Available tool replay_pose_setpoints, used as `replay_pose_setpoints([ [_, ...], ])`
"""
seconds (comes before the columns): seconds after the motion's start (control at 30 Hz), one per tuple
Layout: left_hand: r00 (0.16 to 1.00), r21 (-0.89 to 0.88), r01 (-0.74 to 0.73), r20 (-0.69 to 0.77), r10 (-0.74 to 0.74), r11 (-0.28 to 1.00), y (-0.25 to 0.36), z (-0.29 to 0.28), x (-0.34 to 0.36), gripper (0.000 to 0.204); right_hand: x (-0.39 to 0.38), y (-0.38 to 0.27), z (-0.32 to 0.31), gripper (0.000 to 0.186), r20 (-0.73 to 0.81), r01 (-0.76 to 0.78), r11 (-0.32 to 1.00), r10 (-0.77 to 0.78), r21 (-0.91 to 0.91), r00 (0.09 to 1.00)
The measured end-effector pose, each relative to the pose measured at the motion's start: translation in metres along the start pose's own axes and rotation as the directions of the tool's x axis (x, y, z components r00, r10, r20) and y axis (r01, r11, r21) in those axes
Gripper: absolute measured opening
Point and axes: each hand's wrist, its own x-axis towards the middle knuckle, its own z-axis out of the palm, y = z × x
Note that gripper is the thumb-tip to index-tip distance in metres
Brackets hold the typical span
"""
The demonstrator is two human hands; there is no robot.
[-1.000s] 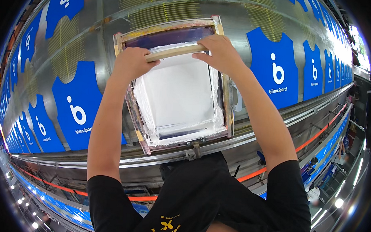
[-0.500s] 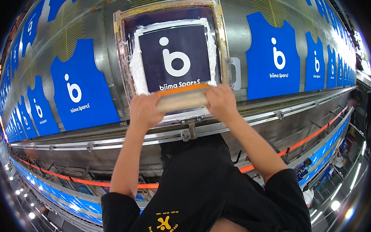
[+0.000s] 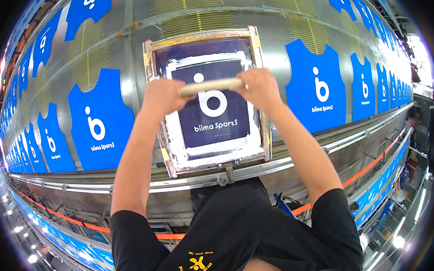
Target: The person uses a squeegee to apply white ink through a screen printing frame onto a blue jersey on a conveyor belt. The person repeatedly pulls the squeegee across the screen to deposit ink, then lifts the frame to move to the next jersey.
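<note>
We look down past our bare forearms at a pale wooden squeegee [image 3: 211,86], held crosswise over the upper part of a rectangular screen frame [image 3: 201,38]. The fingers of our left hand [image 3: 165,97] curl around its left end; those of our right hand [image 3: 261,90] pinch its right end. We cannot tell whether its lower edge touches the screen. Below it, thick white ink [image 3: 216,151] borders a dark panel [image 3: 194,113] with a rounded white emblem. Blue vest-shaped fabric pieces [image 3: 295,83] flank the frame on the metal worktop [image 3: 141,18].
</note>
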Motion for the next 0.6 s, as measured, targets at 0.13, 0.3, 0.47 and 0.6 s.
replay_pose_setpoints([
  [0.13, 0.997, -0.026, 0.066, -0.035, -0.067, 0.998, -0.021, -0.016, 0.063, 0.036, 0.070, 0.022, 0.007, 0.034, 0.021, -0.048, 0.998, 0.049, -0.044, 0.999],
  [0.3, 0.996, -0.112, 0.087, -0.018, -0.090, 0.990, -0.029, -0.008, 0.075, 0.043, 0.074, 0.030, 0.019, 0.036, 0.010, -0.078, 0.997, 0.078, -0.006, 0.997],
  [0.47, 0.995, -0.147, 0.086, -0.039, -0.092, 0.985, -0.013, 0.017, 0.031, 0.045, 0.022, 0.015, 0.025, 0.033, 0.006, -0.030, 0.999, 0.030, -0.018, 1.000],
  [0.6, 0.984, -0.182, 0.006, -0.175, -0.039, 0.983, 0.019, 0.066, -0.054, 0.031, -0.070, -0.011, 0.034, 0.024, -0.055, 0.077, 0.997, -0.077, 0.006, 0.995],
])
